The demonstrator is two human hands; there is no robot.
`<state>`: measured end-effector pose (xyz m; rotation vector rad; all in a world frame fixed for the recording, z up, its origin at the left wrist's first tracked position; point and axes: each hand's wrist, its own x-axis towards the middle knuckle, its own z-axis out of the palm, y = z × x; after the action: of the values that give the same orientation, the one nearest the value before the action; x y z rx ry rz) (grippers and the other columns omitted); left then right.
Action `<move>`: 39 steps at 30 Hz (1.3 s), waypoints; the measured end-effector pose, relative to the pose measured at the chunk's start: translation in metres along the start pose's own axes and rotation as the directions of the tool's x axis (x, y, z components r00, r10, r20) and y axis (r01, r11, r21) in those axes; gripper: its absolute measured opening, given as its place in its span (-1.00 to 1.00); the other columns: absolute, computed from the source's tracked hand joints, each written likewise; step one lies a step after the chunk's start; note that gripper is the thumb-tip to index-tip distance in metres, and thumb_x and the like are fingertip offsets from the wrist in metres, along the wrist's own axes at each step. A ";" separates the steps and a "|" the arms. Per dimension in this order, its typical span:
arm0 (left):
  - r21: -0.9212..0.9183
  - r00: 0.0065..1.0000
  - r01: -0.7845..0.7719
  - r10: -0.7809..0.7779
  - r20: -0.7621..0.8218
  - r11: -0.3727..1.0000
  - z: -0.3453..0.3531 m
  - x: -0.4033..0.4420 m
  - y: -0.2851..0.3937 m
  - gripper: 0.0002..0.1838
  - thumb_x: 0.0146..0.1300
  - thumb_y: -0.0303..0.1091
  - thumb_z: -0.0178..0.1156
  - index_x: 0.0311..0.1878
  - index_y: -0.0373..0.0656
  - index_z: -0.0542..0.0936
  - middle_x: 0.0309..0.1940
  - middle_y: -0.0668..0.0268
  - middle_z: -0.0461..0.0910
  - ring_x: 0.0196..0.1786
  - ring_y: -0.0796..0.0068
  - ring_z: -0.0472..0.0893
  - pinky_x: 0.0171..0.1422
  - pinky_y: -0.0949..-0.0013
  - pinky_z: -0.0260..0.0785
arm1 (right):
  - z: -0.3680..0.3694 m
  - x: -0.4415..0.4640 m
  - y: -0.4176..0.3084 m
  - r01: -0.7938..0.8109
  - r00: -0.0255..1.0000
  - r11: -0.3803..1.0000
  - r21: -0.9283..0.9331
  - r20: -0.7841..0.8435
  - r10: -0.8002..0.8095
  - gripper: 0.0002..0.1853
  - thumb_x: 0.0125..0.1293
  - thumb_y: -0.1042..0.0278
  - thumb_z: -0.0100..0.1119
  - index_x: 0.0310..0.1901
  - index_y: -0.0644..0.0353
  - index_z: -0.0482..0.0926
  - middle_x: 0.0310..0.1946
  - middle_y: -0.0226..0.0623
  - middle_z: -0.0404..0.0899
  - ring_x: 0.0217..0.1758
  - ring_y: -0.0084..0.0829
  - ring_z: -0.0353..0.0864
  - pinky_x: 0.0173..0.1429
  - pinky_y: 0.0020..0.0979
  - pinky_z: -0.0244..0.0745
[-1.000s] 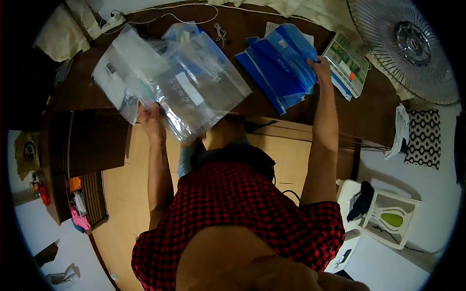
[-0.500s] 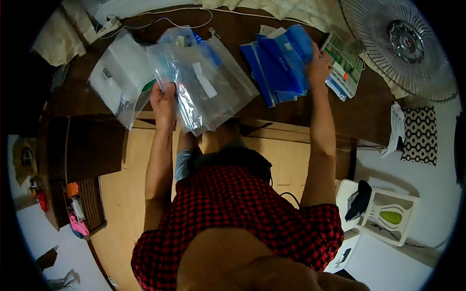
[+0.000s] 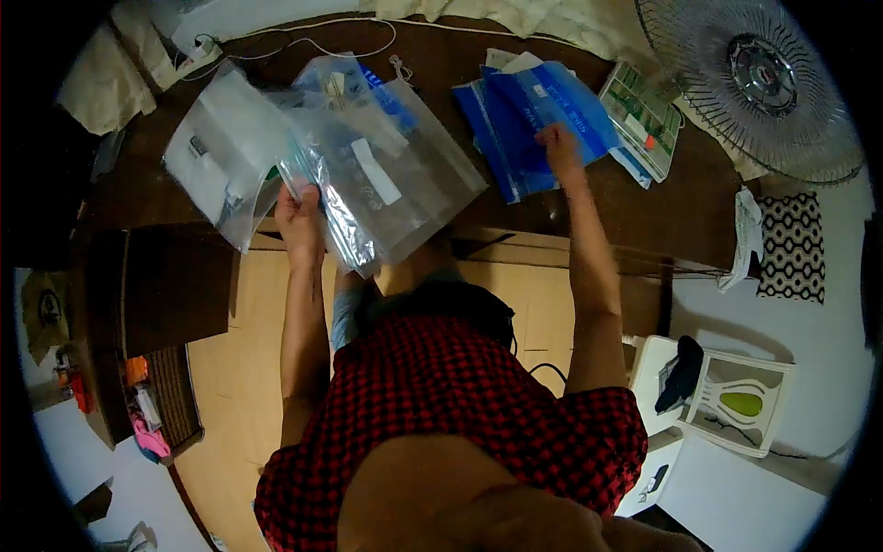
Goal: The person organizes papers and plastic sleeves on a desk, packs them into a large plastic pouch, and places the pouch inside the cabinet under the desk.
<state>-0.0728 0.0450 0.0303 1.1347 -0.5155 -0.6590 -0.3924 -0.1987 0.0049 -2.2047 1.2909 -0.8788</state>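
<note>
My left hand [image 3: 299, 216] is closed on the edge of several clear plastic zip bags [image 3: 342, 225], which hang partly over the table's front edge. Left of them lies another clear plastic bag [image 3: 207, 147] with small items showing inside. More clear plastic [image 3: 428, 170] spreads out to the right, a white label strip on it. My right hand [image 3: 563, 158], slightly blurred, is above the blue plastic bags [image 3: 515, 115] with its fingers curled in. Whether it pinches anything, I cannot make out. The blue bags lie in an overlapping pile, pale printing on the top one.
Right of the blue bags is a green-and-white compartment box [image 3: 644, 120]. A fan [image 3: 762, 74] stands at the back right. A white cable [image 3: 349, 48] runs along the back of the dark wooden table [image 3: 662, 216]. A white chair [image 3: 740, 405] is at right.
My right hand has moved left and toward me from the blue bag's right edge. That bag now lies flatter and farther right. My left hand has come slightly nearer with the clear bags.
</note>
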 end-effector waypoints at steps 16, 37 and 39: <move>-0.071 1.000 -0.012 0.011 -0.023 0.997 -0.024 -0.005 -0.020 -0.78 0.14 -0.58 0.00 -0.11 -0.23 0.41 -0.26 0.36 0.48 -0.25 0.59 0.43 -0.11 0.52 0.27 | -0.049 -0.001 -0.029 -0.350 0.876 0.885 0.308 -0.228 0.426 -0.91 0.08 0.46 0.07 -0.41 0.31 0.47 -0.60 -0.20 0.47 -0.58 -0.43 0.40 -0.44 -0.36 0.35; -0.026 1.000 -0.003 0.003 0.010 1.000 -0.027 -0.013 -0.023 -0.78 0.16 -0.58 -0.02 -0.10 -0.24 0.43 -0.25 0.37 0.47 -0.26 0.60 0.43 -0.11 0.54 0.26 | -0.047 0.002 0.113 -0.237 0.796 0.943 0.233 -0.509 0.326 -0.73 -0.08 0.38 0.31 -0.58 0.33 0.40 -0.63 -0.33 0.43 -0.54 -0.54 0.37 -0.42 -0.51 0.29; -0.021 1.000 -0.001 0.001 0.007 1.000 -0.029 -0.012 -0.028 -0.77 0.16 -0.58 -0.02 -0.09 -0.24 0.43 -0.25 0.37 0.47 -0.26 0.60 0.43 -0.11 0.54 0.27 | -0.041 0.013 0.142 -0.176 0.783 0.934 0.312 -0.531 0.324 -0.75 -0.08 0.40 0.31 -0.59 0.31 0.39 -0.63 -0.38 0.40 -0.55 -0.58 0.32 -0.43 -0.53 0.27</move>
<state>-0.0674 0.0643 -0.0063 1.1129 -0.5148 -0.6662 -0.5025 -0.2793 -0.0542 -1.5635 1.5874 -1.5764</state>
